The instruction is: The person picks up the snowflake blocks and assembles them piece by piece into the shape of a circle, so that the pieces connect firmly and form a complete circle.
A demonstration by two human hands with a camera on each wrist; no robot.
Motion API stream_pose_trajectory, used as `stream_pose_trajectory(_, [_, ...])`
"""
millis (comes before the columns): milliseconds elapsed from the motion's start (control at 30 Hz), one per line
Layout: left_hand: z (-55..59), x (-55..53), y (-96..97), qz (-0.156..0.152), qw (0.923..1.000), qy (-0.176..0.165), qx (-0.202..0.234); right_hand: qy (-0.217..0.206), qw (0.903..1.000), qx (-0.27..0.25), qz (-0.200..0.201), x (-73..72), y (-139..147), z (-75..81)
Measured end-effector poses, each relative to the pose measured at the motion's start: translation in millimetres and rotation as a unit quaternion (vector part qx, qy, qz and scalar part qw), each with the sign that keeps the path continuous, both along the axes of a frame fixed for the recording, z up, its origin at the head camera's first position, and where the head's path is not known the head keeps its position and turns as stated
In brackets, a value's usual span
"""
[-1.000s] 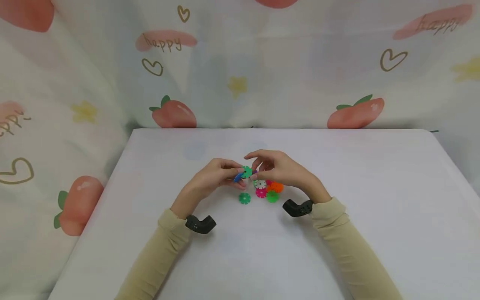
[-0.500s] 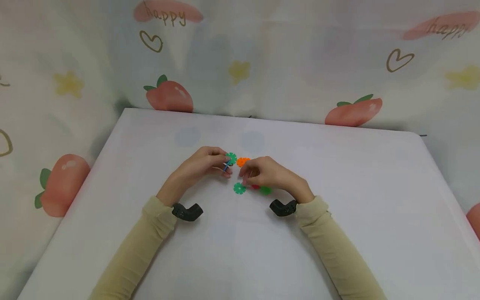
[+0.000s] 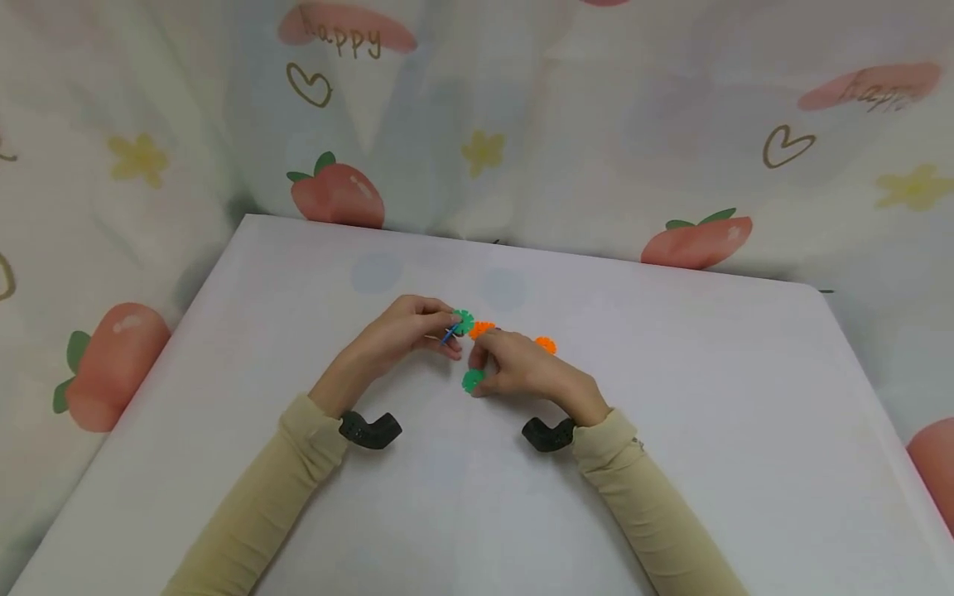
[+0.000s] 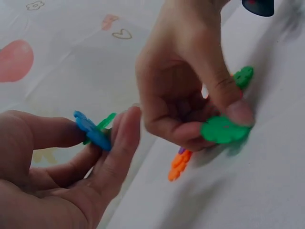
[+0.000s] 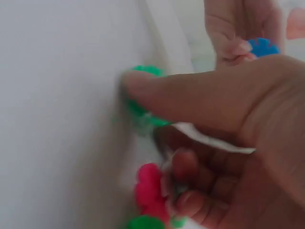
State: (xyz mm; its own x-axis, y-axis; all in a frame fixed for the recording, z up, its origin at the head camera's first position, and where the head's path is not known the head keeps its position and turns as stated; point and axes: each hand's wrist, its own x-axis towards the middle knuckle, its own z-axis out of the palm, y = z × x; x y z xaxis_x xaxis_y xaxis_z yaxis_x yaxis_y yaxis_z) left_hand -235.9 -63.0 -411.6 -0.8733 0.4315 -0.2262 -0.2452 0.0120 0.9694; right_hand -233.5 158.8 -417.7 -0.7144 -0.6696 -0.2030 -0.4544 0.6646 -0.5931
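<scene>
My left hand (image 3: pixel 406 331) pinches a blue notched snowflake disc (image 4: pixel 90 129), which is interlocked with a green disc (image 3: pixel 464 321) set across it. Just to its right and lower, my right hand (image 3: pixel 514 364) grips another green disc (image 4: pixel 224 130) between thumb and fingers, close over the tabletop. In the left wrist view this disc is tilted, its near edge over its own shadow. An orange disc (image 3: pixel 481 329) with a bit of purple by it lies behind the right hand's fingers. The right hand hides most of the remaining discs in the head view.
Under the right palm sit a pink disc (image 5: pixel 150 188) and a bright green disc (image 5: pixel 145 222). A second orange disc (image 3: pixel 546 344) shows beyond the right wrist. The white table (image 3: pixel 417 513) meets a patterned cloth (image 3: pixel 566 157) at the back and left. Each wrist carries a black camera mount (image 3: pixel 370 430).
The right hand has come down from beside the left hand's joined discs to the loose green disc and grips it now. The left hand keeps its hold. The head view has shifted.
</scene>
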Motion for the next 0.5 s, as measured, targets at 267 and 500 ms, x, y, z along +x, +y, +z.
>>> stream_pose_trajectory(267, [0.3, 5.3, 2.7, 0.031, 0.9994, -0.001, 0.012, 0.003, 0.9901, -0.133, -0.044, -3.6, 15.5, 1.0])
stream_pose_trajectory(500, [5.3, 5.1, 4.0, 0.040, 0.9991, 0.010, -0.006, 0.091, 0.9715, -0.197, -0.095, -8.4, 30.3, 13.0])
